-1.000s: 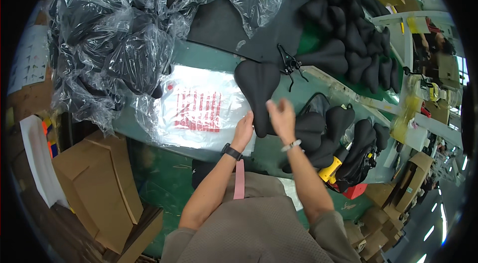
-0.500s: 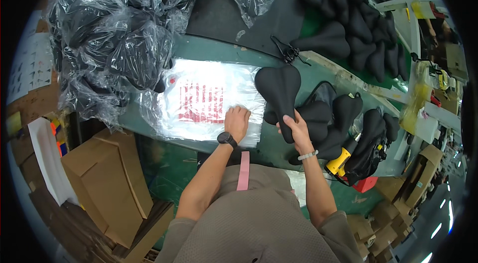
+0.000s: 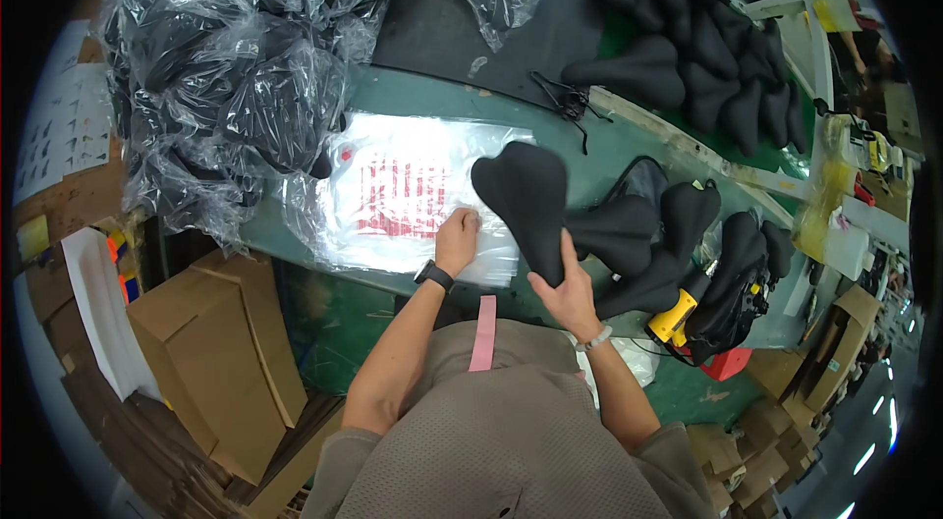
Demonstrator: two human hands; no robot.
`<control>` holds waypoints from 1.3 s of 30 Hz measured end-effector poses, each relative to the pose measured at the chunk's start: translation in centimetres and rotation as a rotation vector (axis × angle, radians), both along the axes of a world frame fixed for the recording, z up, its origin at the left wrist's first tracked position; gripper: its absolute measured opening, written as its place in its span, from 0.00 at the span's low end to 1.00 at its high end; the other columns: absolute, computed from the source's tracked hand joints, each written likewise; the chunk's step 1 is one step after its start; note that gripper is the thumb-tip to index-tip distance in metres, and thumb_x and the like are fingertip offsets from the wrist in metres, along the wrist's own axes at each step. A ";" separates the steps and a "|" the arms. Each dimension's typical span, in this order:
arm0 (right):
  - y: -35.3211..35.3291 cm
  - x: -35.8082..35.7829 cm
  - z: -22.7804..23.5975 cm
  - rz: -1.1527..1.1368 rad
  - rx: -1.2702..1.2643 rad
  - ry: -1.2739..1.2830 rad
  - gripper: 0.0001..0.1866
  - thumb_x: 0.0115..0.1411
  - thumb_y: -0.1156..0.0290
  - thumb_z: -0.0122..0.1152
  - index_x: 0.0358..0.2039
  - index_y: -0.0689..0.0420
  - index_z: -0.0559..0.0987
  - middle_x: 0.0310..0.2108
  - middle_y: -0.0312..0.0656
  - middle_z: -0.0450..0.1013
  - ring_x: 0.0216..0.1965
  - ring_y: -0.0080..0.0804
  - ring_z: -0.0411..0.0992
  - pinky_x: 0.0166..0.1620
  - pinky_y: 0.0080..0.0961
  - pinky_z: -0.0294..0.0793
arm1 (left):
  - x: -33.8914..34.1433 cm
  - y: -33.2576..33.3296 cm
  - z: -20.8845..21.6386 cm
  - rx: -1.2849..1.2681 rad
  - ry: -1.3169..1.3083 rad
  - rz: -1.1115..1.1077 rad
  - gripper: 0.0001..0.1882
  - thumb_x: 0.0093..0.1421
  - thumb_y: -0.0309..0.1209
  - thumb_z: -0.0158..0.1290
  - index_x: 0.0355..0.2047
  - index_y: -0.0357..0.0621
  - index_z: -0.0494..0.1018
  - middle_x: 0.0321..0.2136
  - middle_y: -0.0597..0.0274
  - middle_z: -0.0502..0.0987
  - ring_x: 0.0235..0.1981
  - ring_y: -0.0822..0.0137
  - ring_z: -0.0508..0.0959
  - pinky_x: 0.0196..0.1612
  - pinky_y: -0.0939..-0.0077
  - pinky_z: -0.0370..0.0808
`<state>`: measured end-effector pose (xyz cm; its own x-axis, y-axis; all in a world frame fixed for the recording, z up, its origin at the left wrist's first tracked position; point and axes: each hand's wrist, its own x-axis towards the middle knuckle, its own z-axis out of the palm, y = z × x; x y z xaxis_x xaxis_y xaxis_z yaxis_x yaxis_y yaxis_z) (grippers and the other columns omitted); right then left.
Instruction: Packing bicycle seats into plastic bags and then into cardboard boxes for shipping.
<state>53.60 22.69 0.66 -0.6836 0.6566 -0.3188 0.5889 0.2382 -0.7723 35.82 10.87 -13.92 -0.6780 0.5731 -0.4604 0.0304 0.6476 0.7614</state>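
A black bicycle saddle point(image 3: 526, 200) is in my right hand point(image 3: 572, 295), which grips it by its narrow nose, wide end pointing away from me and to the left. It hangs just over the right edge of a stack of clear plastic bags point(image 3: 393, 185) with red print, lying flat on the table. My left hand point(image 3: 457, 242), a dark watch at its wrist, lies on the stack's near right part. Its fingers are curled together at the top bag's film, with the fingertips partly hidden. More black saddles point(image 3: 614, 234) lie just right of the held one.
Saddles wrapped in clear plastic point(image 3: 216, 77) are heaped at the left. Loose saddles point(image 3: 707, 38) fill the far right, behind a rail. A black clamp-like part point(image 3: 568, 99) sits at the back. A yellow-handled tool point(image 3: 673, 318) lies at right. Cardboard boxes point(image 3: 216, 362) stand lower left.
My right hand has brought the saddle left and tilted it toward the bag stack. The left hand's fingers, spread on the bags before, have drawn together and shifted slightly nearer me.
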 end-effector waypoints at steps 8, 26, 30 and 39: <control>-1.9 -2.9 0.6 0.288 0.167 -0.331 0.44 0.54 0.65 0.65 0.69 0.55 0.54 0.33 0.56 0.74 0.33 0.59 0.75 0.36 0.50 0.75 | -6.8 -2.6 5.6 0.646 -0.341 0.500 0.08 0.68 0.33 0.47 0.35 0.44 0.72 0.22 0.68 0.68 0.23 0.70 0.70 0.29 0.72 0.69; -3.5 -12.1 3.1 -0.076 -0.688 0.104 0.31 0.63 0.60 0.58 0.62 0.62 0.65 0.33 0.46 0.77 0.27 0.29 0.75 0.30 0.27 0.74 | 3.7 -9.8 19.9 0.525 -0.072 -0.053 0.12 0.61 0.35 0.55 0.41 0.43 0.72 0.35 0.62 0.72 0.35 0.65 0.74 0.41 0.68 0.72; -8.4 -17.3 1.9 0.517 -0.565 0.047 0.24 0.55 0.61 0.64 0.46 0.68 0.77 0.22 0.45 0.76 0.24 0.28 0.74 0.29 0.32 0.74 | -3.0 -13.5 14.1 0.568 -0.739 0.997 0.17 0.69 0.45 0.48 0.50 0.47 0.70 0.41 0.68 0.74 0.43 0.69 0.74 0.48 0.66 0.73; -2.0 -15.4 -1.6 0.110 -0.232 0.288 0.24 0.58 0.65 0.65 0.53 0.63 0.75 0.47 0.51 0.76 0.49 0.41 0.74 0.53 0.33 0.72 | -26.4 -26.4 0.1 0.447 -0.400 1.415 0.23 0.64 0.49 0.49 0.52 0.51 0.73 0.50 0.65 0.78 0.48 0.62 0.77 0.50 0.55 0.75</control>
<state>38.21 20.73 -0.93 -0.8292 0.5069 -0.2355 0.3210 0.0871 -0.9430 9.41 -15.48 -13.85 -0.6468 -0.2774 -0.7104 -0.6408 -0.3073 0.7035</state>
